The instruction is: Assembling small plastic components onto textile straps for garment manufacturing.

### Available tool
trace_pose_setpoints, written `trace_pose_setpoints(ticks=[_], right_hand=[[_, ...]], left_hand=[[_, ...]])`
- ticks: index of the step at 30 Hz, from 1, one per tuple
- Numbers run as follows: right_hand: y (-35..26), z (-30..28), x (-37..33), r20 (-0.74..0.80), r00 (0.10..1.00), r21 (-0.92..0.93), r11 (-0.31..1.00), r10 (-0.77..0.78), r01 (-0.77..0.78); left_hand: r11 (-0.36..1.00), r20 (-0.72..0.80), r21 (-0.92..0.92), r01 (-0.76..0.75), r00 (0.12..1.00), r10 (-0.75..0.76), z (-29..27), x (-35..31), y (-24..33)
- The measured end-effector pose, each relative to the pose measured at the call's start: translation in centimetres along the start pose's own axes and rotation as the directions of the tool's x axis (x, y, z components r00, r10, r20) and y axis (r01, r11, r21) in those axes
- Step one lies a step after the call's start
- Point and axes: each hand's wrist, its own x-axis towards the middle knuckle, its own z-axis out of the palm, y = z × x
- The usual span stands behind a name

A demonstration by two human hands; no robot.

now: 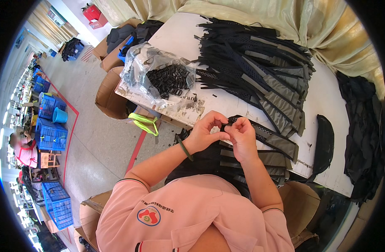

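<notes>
Mid-frame, the left hand (206, 131) and right hand (242, 138) pinch the narrow tip of a strap (271, 136), black perforated mesh widening into smooth grey cloth rightward. Above lies a fanned strap pile (259, 75); upper left, crinkled clear plastic (135, 63) holds small black buckles (169, 80). White tabletop (322, 94) shows right of the pile, its scuffed front edge near the hands.
</notes>
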Motion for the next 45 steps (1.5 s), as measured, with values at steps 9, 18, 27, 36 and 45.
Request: trace_pose_setpoints(ticks=[9,18,27,36,45], right_hand=[[-1.4,-1.9,1.3,0.255,0.953,-0.667,0.684,-0.162,0.295],[-5.2,-5.9,6.4,0.377,0.811,-0.919,-0.075,-0.446,0.386],[-6.7,-13.9,10.3,0.534,0.712,-0.745,-0.652,-0.456,0.141],[-9.3,-4.5,-2.1,0.692,0.679,-0.686,-0.515,-0.244,0.514],[-10.3,-11.9,-5.2,0.104,0.995,-0.800,-0.595,-0.004,0.081]], left_hand=[[0.914,0.164,0.363,-0.183,0.978,0.131,-0.5,0.4,0.6],[0.630,0.094,-0.635,0.447,0.854,-0.511,-1.2,-5.7,1.7],[0.725,-0.332,0.644,0.246,0.943,-0.025,-4.6,-6.3,0.7],[0.525,0.030,-0.784,0.331,0.865,-0.501,-2.6,5.5,-4.5],[0.815,-0.302,-0.548,0.189,0.864,-0.403,-3.6,4.4,-2.9]])
